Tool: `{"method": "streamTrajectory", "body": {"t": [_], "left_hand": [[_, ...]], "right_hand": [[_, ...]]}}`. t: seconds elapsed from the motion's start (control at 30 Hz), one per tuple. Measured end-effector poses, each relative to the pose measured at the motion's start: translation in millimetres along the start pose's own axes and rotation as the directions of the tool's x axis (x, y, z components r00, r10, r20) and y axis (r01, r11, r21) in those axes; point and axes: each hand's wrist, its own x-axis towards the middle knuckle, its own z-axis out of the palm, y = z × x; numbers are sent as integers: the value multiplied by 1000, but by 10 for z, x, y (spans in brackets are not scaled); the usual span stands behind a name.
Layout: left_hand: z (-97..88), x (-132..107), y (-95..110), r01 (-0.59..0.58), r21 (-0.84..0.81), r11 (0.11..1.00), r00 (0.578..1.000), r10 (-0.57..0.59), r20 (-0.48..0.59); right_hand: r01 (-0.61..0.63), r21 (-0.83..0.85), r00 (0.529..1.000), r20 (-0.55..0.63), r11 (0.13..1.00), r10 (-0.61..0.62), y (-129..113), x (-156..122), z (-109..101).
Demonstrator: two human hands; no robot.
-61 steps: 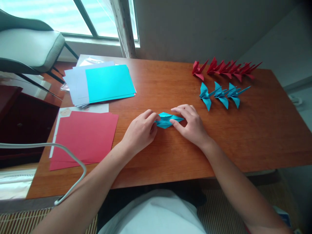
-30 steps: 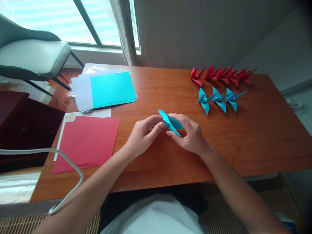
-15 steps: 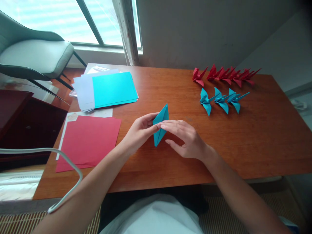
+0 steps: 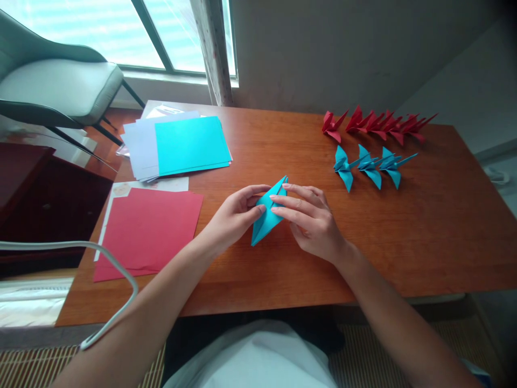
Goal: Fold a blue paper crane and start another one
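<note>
A half-folded blue paper piece (image 4: 266, 215), a long diamond shape, lies tilted near the middle of the wooden table (image 4: 424, 237). My left hand (image 4: 234, 218) pinches its left edge with thumb and fingers. From the right, my right hand (image 4: 313, 221) presses its stretched fingers onto the paper's upper half. At the back right stand three finished blue paper cranes (image 4: 369, 164) in a row, with a row of several red paper cranes (image 4: 379, 123) behind them.
A stack of red sheets (image 4: 149, 229) lies at the left front, and a stack of blue and pale sheets (image 4: 177, 145) behind it. A grey chair (image 4: 56, 81) stands by the window at far left. A white cable (image 4: 109, 258) loops over the table's left edge.
The blue piece was lifted off the table, turned from lying sideways to pointing toward and away from me, and set down again. Both hands stayed on it.
</note>
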Motion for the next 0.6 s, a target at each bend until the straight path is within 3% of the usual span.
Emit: {"method": "streamTrajectory", "body": {"t": [0.3, 0.47, 0.6], "left_hand": [[21, -55, 57, 130, -24, 991, 990, -129, 65], [-33, -51, 132, 134, -53, 990, 985, -127, 116], [-83, -27, 156, 7, -41, 999, 1000, -6, 23]], "right_hand": [[6, 130, 998, -60, 991, 2, 2, 13, 21], [-190, 304, 973, -66, 933, 220, -40, 4, -4], [-430, 486, 896, 122, 761, 428, -39, -12, -11]]}}
